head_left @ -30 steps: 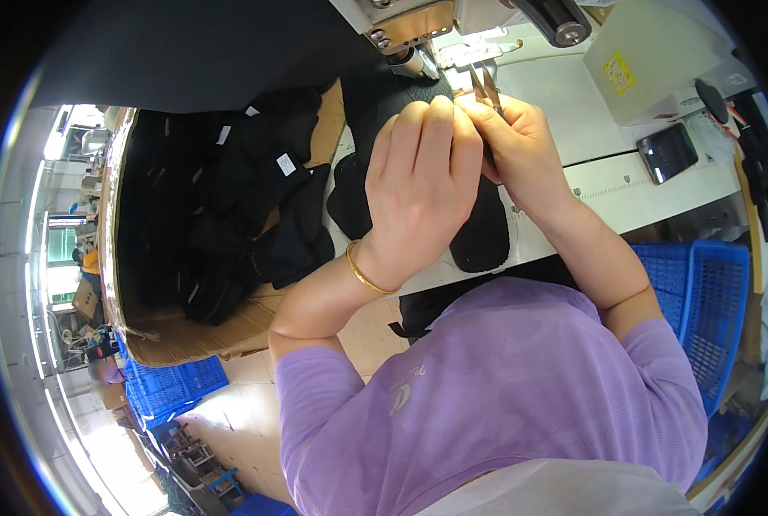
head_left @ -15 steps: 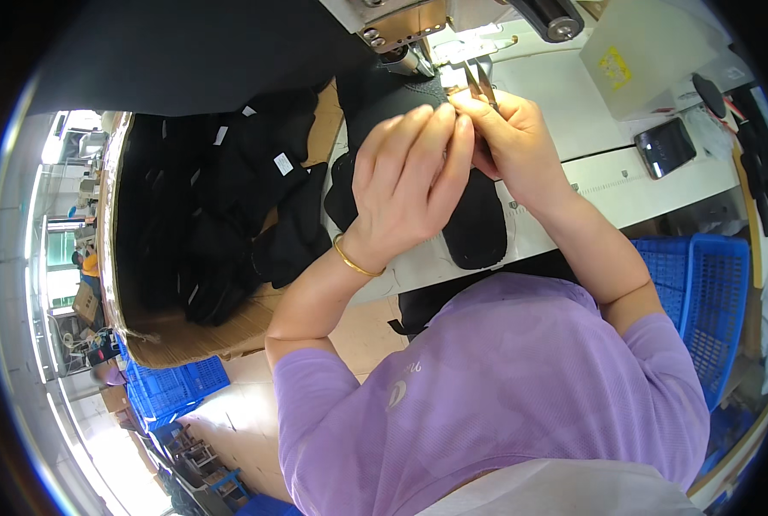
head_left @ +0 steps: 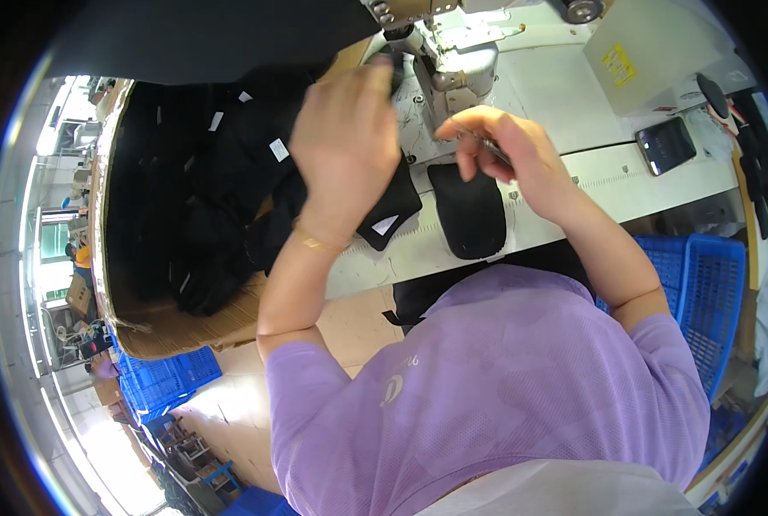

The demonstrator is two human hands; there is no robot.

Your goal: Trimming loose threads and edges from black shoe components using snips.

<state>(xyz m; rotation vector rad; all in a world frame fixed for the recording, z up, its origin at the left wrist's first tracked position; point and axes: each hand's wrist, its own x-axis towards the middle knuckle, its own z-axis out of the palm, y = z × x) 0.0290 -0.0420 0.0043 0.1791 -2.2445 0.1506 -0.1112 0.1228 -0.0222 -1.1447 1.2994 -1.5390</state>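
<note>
Near the surface's far edge, your left hand (head_left: 345, 138) lay spread over a black piece (head_left: 390, 206); your right hand (head_left: 500, 150) pinched small snips (head_left: 497, 151). The loose pad (head_left: 468, 211) could have slid off the near edge.

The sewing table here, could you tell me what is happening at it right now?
A person in a purple shirt sits at a white sewing table with an industrial sewing machine. The left hand is raised over a black fabric piece near the machine. The right hand pinches a small metal tool above a flat oval black piece. A pile of black pieces fills a box on the left, and a phone lies to the right.
</note>
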